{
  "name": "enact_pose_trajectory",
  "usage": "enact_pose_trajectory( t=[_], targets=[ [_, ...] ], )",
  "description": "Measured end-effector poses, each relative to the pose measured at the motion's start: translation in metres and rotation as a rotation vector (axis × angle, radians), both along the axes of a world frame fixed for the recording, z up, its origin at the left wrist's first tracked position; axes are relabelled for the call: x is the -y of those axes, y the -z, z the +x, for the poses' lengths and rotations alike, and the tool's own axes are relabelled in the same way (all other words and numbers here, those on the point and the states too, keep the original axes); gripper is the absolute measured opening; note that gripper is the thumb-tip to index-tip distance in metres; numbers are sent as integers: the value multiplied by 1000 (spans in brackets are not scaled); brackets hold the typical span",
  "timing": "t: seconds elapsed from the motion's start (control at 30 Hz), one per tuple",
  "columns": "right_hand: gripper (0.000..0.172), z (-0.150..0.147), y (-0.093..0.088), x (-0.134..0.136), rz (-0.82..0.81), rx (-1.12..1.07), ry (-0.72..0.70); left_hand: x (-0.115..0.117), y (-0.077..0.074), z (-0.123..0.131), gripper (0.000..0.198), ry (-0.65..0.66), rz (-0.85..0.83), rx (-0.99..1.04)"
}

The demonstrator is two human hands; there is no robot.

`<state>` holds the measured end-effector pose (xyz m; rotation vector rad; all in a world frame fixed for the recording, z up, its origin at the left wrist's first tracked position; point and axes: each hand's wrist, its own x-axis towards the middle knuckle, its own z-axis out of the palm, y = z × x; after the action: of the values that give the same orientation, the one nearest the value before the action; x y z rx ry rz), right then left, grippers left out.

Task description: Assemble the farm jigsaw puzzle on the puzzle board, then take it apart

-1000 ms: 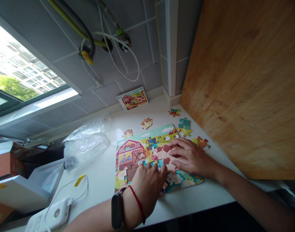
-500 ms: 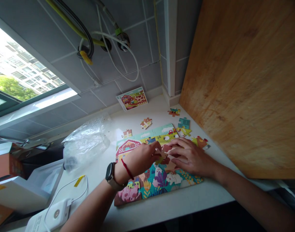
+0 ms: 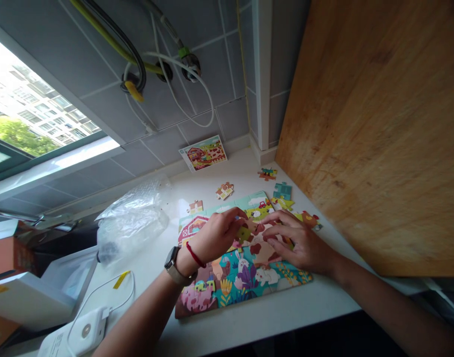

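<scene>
A colourful farm jigsaw puzzle (image 3: 234, 282) lies on the white counter (image 3: 279, 317), mostly assembled. My left hand (image 3: 217, 234), with a watch and a red string on the wrist, rests on the puzzle's middle with its fingers curled and pinched on a yellow-green puzzle piece (image 3: 244, 232). My right hand (image 3: 299, 243) lies flat on the cow part of the puzzle, fingers stretched out towards the left hand, pressing pieces down. The two sets of fingertips nearly meet.
Loose puzzle pieces (image 3: 225, 190) lie behind and right of the puzzle. A reference picture card (image 3: 204, 152) leans on the tiled wall. A clear plastic bag (image 3: 132, 218) sits at left, a white device with cable (image 3: 83, 331) at front left, a wooden board (image 3: 379, 129) at right.
My left hand moved from the puzzle's near edge up to its middle and closed on a piece. My right hand shifted slightly and stayed flat on the cow area.
</scene>
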<state>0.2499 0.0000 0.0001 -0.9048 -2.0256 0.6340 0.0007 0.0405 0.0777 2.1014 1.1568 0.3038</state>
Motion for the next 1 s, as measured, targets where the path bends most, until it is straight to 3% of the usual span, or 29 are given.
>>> enact_pose_trajectory(
  t=[0.3,0.47,0.63,0.73,0.9,1.0],
  targets=[
    [25,2,3,2,-30,-110,-163,0,12,6,24,-185,-134,270],
    [24,5,2,4,-99,-182,-117,1,16,8,27,-173,-169,318],
    [20,4,-5,2,-142,-248,-131,2,16,10,33,-158,-80,249],
    [23,1,-9,0,-147,-255,-114,-1,10,7,30,-87,0,133],
    [24,-2,-7,-2,-102,-225,-22,-7,5,-7,28,234,2,-218],
    [23,-3,-5,-2,-105,-201,-31,-9,4,-9,27,308,-12,-319]
  ],
)
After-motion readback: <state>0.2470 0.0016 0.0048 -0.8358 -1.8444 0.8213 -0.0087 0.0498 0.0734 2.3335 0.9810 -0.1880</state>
